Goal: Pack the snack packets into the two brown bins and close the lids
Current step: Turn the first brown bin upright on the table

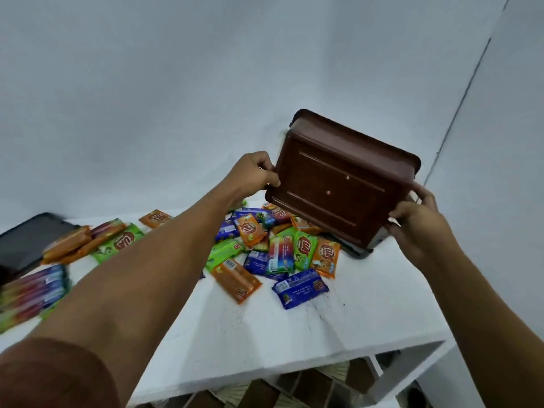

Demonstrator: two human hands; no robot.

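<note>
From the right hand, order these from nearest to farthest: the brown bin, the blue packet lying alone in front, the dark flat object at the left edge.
1. brown bin: gripped by the right hand, held up in the air.
2. blue packet: in front, down and left of that hand.
3. dark flat object: at the far left edge.

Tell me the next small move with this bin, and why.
Probably turn the brown bin upright and set it on the table beside the snack packets. The left hand and right hand grip its edges in the air, its base faces the camera, and the packets lie loose on the table.
</note>
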